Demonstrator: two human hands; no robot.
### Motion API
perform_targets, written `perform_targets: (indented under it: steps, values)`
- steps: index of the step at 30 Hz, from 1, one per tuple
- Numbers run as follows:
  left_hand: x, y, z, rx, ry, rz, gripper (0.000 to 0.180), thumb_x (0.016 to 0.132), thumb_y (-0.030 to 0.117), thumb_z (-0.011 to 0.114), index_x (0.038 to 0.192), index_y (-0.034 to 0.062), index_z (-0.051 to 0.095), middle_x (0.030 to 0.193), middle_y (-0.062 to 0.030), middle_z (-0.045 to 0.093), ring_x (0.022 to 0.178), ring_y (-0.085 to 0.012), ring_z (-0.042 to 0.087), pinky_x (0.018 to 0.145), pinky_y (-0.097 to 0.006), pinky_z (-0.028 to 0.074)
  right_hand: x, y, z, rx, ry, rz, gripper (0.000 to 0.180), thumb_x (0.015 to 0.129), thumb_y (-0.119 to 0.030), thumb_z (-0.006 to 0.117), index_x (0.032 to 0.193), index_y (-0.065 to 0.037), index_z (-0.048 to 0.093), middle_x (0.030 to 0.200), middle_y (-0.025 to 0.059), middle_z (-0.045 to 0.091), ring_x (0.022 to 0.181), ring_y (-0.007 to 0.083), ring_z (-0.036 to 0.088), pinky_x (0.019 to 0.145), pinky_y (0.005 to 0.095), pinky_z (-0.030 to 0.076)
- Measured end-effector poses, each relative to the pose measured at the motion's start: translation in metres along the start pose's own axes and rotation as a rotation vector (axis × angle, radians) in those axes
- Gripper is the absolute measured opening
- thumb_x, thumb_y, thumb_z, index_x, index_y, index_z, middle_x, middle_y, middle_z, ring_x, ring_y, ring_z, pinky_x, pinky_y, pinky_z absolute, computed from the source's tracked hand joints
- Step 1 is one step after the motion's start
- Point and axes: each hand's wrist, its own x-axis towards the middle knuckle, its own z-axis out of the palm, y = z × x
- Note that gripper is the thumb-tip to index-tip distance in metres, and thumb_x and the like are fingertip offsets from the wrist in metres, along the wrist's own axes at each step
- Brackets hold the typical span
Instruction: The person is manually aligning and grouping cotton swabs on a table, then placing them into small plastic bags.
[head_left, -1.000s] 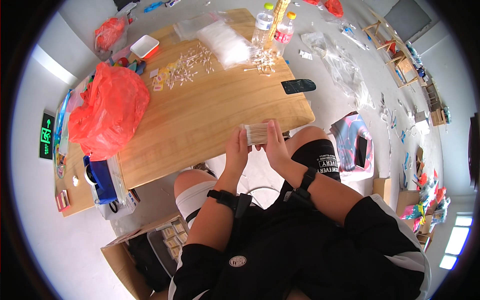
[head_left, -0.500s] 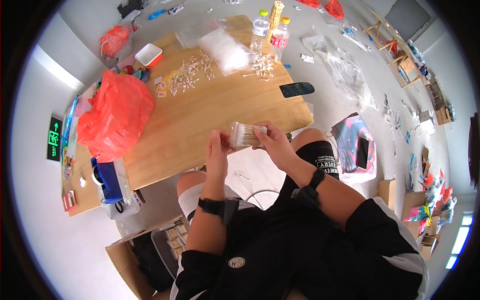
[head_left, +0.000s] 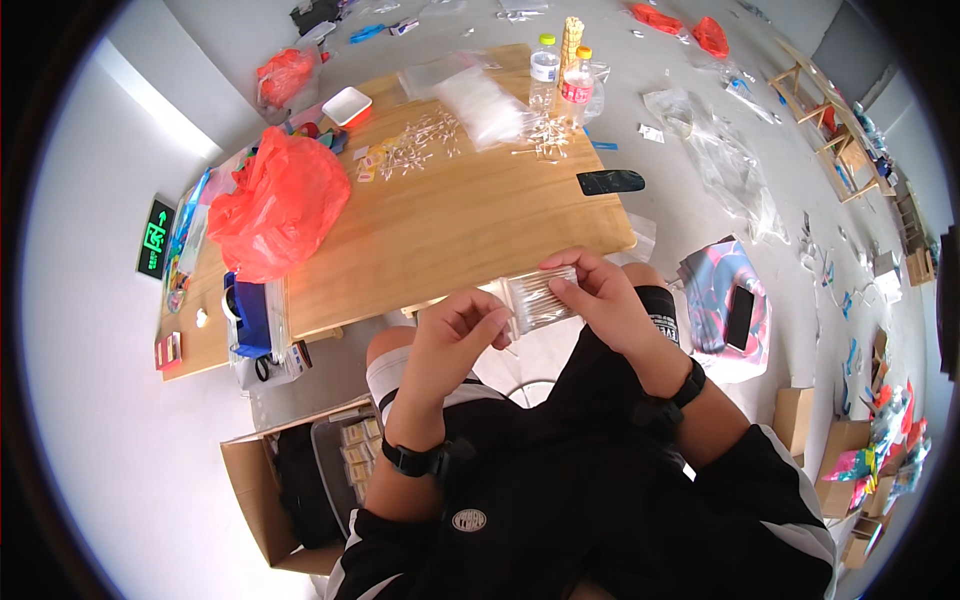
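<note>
A small clear bag of cotton swabs is held just past the table's near edge, over my lap. My right hand grips its right end, thumb on top and fingers behind. At the bag's left end, my left hand is closed with thumb and fingertips pinched on the plastic edge. The swabs lie side by side inside, pointing left to right. On the wooden table beyond, loose cotton swabs are strewn next to a stack of clear plastic bags.
Two bottles stand at the table's far right corner. A red plastic bag and a blue tape dispenser are on the left. A black strip overhangs the right edge. A cardboard box with packed swab bags sits lower left.
The swab bag has come lower and nearer to me. My left hand has turned from upright beside the bag to pinching its left end. The whole view has shifted a little.
</note>
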Motion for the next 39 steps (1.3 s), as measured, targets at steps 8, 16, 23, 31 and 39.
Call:
perform_targets:
  steps: [8, 16, 23, 31, 39]
  values:
    - [-0.015, -0.009, 0.03, 0.261, 0.161, 0.083, 0.009, 0.094, 0.006, 0.069, 0.094, -0.0012, 0.063, 0.078, -0.0019, 0.066, 0.069, -0.0075, 0.061, 0.066, -0.023, 0.05, -0.029, -0.04, 0.012, -0.771, 0.16, -0.431, 0.022, 0.085, -0.014, 0.079, 0.098, -0.002, 0.066, 0.093, 0.0072, 0.065, 0.079, 0.0163, 0.064, 0.069, 0.029, 0.053]
    - [-0.013, -0.009, 0.062, 0.768, 0.175, 0.351, 0.011, 0.088, 0.004, 0.073, 0.09, 0.0009, 0.062, 0.077, -0.0104, 0.063, 0.064, -0.0176, 0.061, 0.058, -0.03, 0.049, -0.036, -0.025, 0.013, -0.506, 0.022, -0.047, 0.018, 0.093, -0.015, 0.073, 0.099, 0.0, 0.066, 0.09, 0.0039, 0.07, 0.081, 0.0097, 0.067, 0.071, 0.0257, 0.054]
    - [-0.015, -0.022, 0.056, 0.525, 0.129, 0.255, 0.011, 0.094, 0.007, 0.069, 0.093, 0.0008, 0.06, 0.077, -0.0033, 0.062, 0.068, -0.0103, 0.058, 0.06, -0.027, 0.046, -0.035, -0.011, 0.004, -0.413, 0.002, 0.022, 0.021, 0.094, -0.017, 0.07, 0.098, 0.003, 0.067, 0.083, 0.0073, 0.07, 0.077, 0.0123, 0.067, 0.071, 0.0277, 0.054]
    - [-0.018, -0.012, 0.045, -0.043, -0.008, -0.078, 0.013, 0.101, 0.017, 0.063, 0.098, 0.004, 0.061, 0.079, 0.0034, 0.059, 0.069, -0.0043, 0.045, 0.062, -0.021, 0.037, -0.032, -0.024, 0.011, -0.356, -0.074, 0.059, 0.016, 0.1, -0.014, 0.064, 0.099, 0.002, 0.062, 0.086, 0.0012, 0.063, 0.077, 0.0076, 0.059, 0.071, 0.0241, 0.05]
    - [-0.021, -0.016, 0.034, -0.355, -0.09, -0.168, 0.015, 0.103, 0.02, 0.06, 0.099, 0.0058, 0.061, 0.082, 0.0028, 0.057, 0.071, -0.0056, 0.044, 0.065, -0.022, 0.037, -0.03, -0.032, 0.015, -0.346, -0.117, 0.034, 0.018, 0.097, -0.017, 0.065, 0.097, 0.001, 0.063, 0.083, 0.0044, 0.066, 0.076, 0.009, 0.06, 0.068, 0.0262, 0.05]
